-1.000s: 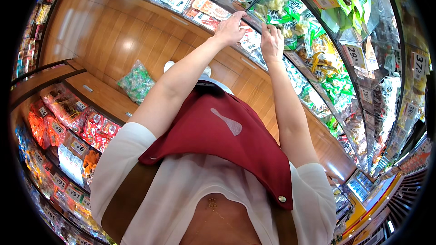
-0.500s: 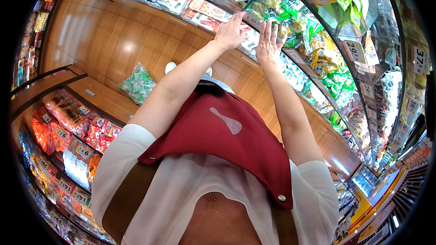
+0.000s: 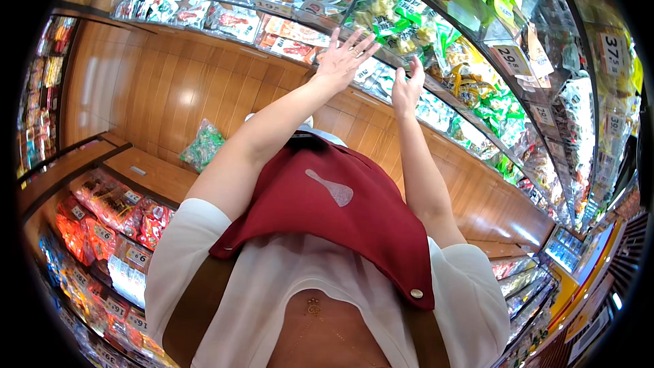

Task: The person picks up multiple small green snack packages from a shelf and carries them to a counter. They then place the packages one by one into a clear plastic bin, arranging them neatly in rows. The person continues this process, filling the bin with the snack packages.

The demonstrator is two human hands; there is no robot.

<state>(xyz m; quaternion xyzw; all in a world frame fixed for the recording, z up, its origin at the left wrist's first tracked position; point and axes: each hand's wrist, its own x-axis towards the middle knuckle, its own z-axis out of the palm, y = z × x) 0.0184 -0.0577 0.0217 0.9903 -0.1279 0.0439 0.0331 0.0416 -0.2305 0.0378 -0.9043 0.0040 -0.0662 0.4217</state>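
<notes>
Head cam showed both arms raised toward shelf of snack bags: left hand [image 3: 344, 58] had fingers spread wide, palm empty, just short of green-and-clear bags [image 3: 388, 17], w/ right hand [image 3: 407, 87] loosely cupped beside it, also holding nothing. Vs. half a sec earlier the hands had drifted apart & left fingers fanned out, so I'd judge a reach under way, no grab yet. Loose green bag [image 3: 202, 144] lay well apart on wooden ledge [image 3: 153, 174].

FREE: open air over the wooden floor [image 3: 170, 88] below both raised hands | OBSTACLE: snack packets [image 3: 388, 24] packed tight along the shelf [image 3: 477, 112] just ahead of the fingers [image 3: 357, 44] | LOW LEFT: green bag [image 3: 202, 144] on the wooden ledge [image 3: 146, 174]
</notes>
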